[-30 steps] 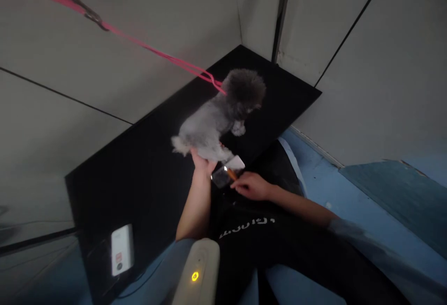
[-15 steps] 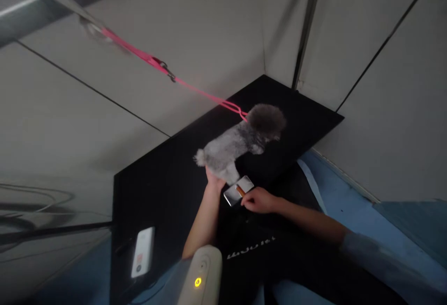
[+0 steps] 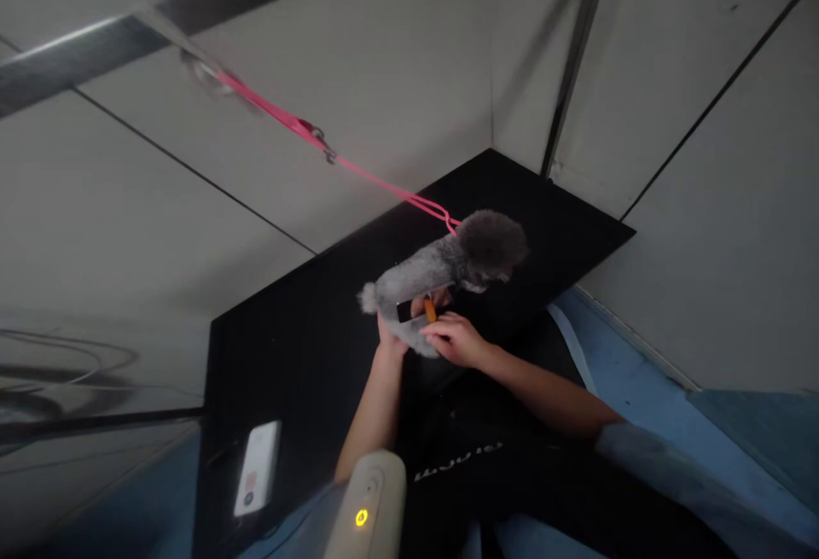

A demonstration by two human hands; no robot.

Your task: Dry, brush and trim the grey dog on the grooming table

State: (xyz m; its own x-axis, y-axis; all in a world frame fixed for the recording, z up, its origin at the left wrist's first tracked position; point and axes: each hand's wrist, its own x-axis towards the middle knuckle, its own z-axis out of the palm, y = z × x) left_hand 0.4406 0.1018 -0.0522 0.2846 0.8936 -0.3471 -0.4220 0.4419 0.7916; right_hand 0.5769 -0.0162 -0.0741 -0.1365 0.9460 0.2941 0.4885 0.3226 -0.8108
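A small grey dog (image 3: 419,270) with a fluffy darker head and a pale pompom tail stands on a black table (image 3: 307,346). My left hand (image 3: 391,337) is closed at the dog's rear, around or against its hind leg; most of its fingers are hidden by the fur. In my right hand (image 3: 458,340) is a slicker brush (image 3: 430,311) with an orange-brown handle and a shiny metal back. The brush head lies along the dog's flank and upper hind leg, its pin side out of sight. A pink leash (image 3: 384,179) loops at the dog's neck.
The leash runs up to a metal bar (image 3: 243,6) along the wall. A white device (image 3: 258,467) lies on the table's left part. Close to me at the bottom is a pale device (image 3: 371,499) with a yellow light. Walls stand behind and right of the table.
My right hand has raised the slicker brush from the lower hind leg to the dog's flank. The brush is turned differently. My left hand stays at the rear; the view has shifted slightly.
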